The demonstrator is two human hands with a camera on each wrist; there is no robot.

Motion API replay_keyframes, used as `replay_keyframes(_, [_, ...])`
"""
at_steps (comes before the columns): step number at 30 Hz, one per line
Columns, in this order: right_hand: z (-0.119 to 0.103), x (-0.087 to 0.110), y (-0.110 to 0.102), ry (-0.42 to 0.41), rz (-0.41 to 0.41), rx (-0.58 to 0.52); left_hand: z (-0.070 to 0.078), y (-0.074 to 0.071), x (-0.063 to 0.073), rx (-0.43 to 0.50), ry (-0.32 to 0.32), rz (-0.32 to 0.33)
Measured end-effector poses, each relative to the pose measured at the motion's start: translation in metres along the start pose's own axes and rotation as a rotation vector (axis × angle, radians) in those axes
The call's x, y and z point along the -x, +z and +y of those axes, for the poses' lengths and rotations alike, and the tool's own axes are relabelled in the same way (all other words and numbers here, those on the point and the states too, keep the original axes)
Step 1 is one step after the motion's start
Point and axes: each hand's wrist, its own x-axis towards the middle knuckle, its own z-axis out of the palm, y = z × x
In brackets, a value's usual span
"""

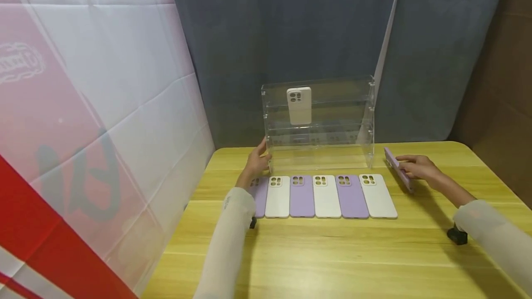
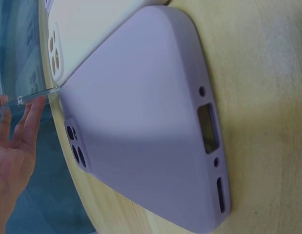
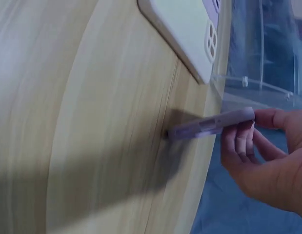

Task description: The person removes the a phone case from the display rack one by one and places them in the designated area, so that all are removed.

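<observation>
My left hand grips the left side panel of a clear tiered display stand, its fingers at the panel's edge in the left wrist view. Out to the right of the stand, my right hand pinches a lilac phone case between thumb and fingers. That case is held on edge, tilted, above the tabletop. One white phone case leans upright on an upper tier, left of the middle. In front of the stand, several phone cases lie side by side, alternating lilac and white, camera cutouts toward the stand.
All of this is on a yellow wood-grain table. Behind it hangs a dark grey curtain. A printed white and pink sheet runs along the left, and a brown panel bounds the right.
</observation>
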Motion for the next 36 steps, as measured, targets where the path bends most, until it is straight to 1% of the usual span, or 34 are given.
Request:
replay_keyframes(3, [0.008,0.002,-0.009,-0.033,-0.065,-0.003,0.001,0.0,0.001,0.0,0.005,0.002])
replay_keyframes(6, [0.015,0.005,-0.016,-0.07,-0.126,-0.04,0.001,0.0,0.002,-0.006,0.008,-0.001])
replay_keyframes(10, [0.022,0.01,-0.023,-0.073,-0.165,-0.094,0.0,0.0,0.002,-0.009,0.007,-0.002])
replay_keyframes(14, [0.028,0.015,-0.029,-0.064,-0.155,-0.098,-0.001,0.001,0.002,-0.007,0.01,-0.001])
replay_keyframes(19, [0.036,0.021,-0.033,-0.084,-0.121,-0.122,0.0,0.001,0.001,-0.012,0.011,0.0])
replay_keyframes(23, [0.046,0.026,-0.031,-0.129,-0.075,-0.074,0.001,0.001,0.001,-0.021,0.009,0.002])
replay_keyframes(26, [0.055,0.029,-0.028,-0.125,-0.045,-0.01,0.001,0.001,0.0,-0.019,0.007,-0.002])
replay_keyframes(31, [0.067,0.032,-0.024,-0.088,-0.046,0.047,0.001,0.001,0.0,-0.01,0.001,-0.007])
replay_keyframes(36, [0.069,0.036,-0.02,-0.109,-0.076,0.043,0.003,0.0,0.001,-0.001,0.007,0.001])
